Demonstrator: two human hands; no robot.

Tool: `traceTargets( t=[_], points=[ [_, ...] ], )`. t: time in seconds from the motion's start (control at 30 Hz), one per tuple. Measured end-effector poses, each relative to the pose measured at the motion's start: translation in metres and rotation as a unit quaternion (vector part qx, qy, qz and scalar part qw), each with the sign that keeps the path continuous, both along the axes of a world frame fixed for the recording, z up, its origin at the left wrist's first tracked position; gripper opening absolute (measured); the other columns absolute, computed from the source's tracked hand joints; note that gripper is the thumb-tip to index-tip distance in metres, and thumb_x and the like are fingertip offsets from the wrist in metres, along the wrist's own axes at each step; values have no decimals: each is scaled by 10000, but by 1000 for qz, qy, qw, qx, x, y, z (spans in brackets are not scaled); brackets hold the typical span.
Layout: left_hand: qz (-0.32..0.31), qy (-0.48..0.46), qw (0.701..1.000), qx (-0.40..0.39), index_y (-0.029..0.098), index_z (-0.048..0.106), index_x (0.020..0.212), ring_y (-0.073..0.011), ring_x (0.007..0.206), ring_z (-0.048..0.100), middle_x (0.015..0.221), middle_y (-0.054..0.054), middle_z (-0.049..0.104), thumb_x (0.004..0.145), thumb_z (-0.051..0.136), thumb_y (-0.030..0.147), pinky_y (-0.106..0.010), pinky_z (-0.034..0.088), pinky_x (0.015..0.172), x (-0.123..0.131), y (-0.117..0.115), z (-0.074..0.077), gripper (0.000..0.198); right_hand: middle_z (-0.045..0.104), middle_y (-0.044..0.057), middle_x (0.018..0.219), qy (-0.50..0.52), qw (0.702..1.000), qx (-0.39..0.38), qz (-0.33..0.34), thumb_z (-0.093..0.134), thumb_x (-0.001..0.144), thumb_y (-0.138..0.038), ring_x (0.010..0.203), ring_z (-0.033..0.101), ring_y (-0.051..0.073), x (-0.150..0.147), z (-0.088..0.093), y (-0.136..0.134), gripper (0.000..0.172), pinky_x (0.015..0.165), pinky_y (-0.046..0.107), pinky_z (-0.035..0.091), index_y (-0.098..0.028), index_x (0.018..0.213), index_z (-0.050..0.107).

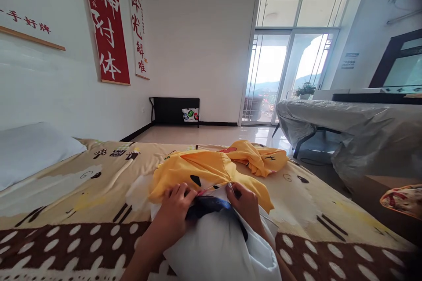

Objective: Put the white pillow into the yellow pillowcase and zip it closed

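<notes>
A white pillow [214,246] lies in front of me on the bed [66,202], partly inside a yellow printed pillowcase [198,169] with a dark blue zip edge [211,204]. My left hand [176,210] is closed, its fingers gripping the pillowcase opening on the left. On the right side of the same opening, my right hand [245,204] pinches the edge. The far end of the yellow pillowcase [260,156] lies bunched further up the bed.
A white pillow [29,149] rests at the bed's left by the wall with red banners [107,22]. A table under a plastic cover [356,118] stands to the right. A patterned cushion [404,199] shows at the far right. Glass doors [286,74] are at the back.
</notes>
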State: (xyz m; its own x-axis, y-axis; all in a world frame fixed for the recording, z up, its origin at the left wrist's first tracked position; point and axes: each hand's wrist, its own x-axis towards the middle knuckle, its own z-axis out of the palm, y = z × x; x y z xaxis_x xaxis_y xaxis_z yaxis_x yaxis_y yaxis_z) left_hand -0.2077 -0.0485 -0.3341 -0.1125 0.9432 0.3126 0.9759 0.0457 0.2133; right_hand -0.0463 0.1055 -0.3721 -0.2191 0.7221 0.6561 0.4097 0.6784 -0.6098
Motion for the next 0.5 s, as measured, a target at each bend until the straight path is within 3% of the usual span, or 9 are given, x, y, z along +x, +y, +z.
traceTargets(
  t=[0.1, 0.3, 0.43, 0.5],
  points=[
    [2, 14, 1000, -13, 233, 603, 1102, -282, 1058, 485, 1114, -87, 548, 625, 481, 4, -444, 357, 890, -1, 7, -5, 543, 457, -11, 436, -7, 1000, -7, 3, 384, 792, -631, 436, 379, 113, -1, 4, -6, 513, 469, 246, 298, -212, 514, 481],
    [-15, -7, 1000, 9, 266, 642, 1047, -266, 1024, 504, 1035, -65, 583, 749, 504, 157, -433, 344, 854, -3, 13, -12, 345, 466, -12, 453, -90, 992, -56, 73, 428, 744, -578, 470, 396, 120, 9, 20, -11, 445, 467, 247, 304, -208, 497, 456],
    [14, -27, 999, 42, 236, 646, 1002, -263, 1016, 508, 1018, -72, 589, 720, 509, 151, -420, 337, 850, -9, 16, -14, 325, 539, 17, 493, -115, 990, -60, 56, 381, 781, -602, 497, 489, 156, 30, 34, -6, 476, 496, 277, 378, -216, 520, 477],
    [26, -39, 998, 52, 215, 642, 977, -263, 1013, 513, 1009, -75, 590, 692, 527, 150, -416, 336, 856, -12, 18, -15, 315, 624, 30, 573, -114, 993, -40, 7, 398, 787, -588, 541, 570, 179, 50, 44, -6, 448, 535, 293, 436, -223, 571, 544]
  ],
)
